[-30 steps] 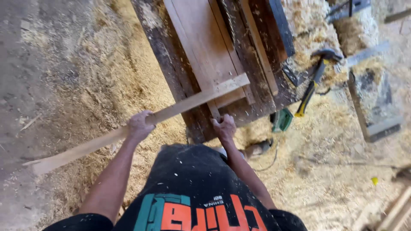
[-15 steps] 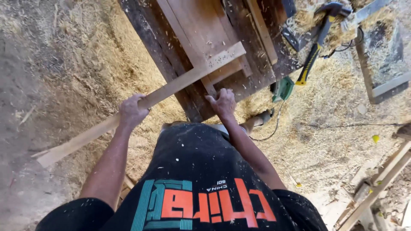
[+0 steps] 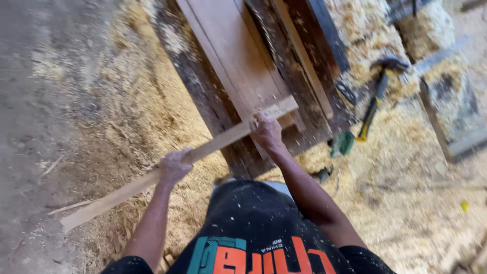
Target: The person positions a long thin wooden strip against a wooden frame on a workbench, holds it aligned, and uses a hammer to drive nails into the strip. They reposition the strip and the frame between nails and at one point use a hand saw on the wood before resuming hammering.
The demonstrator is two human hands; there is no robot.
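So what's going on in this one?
A person stands at a dusty wooden bench with both hands on a long thin wood strip. The left hand grips it near the middle, out past the bench edge. The right hand holds it close to the far end, which lies across a flat board on the bench. A hammer with a yellow and black handle lies off to the right, and sawdust covers the ground.

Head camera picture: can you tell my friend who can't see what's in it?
Two hands, left hand and right hand, grip a long wooden strip laid across a dusty workbench. Sawdust covers the ground, and a hammer lies nearby.
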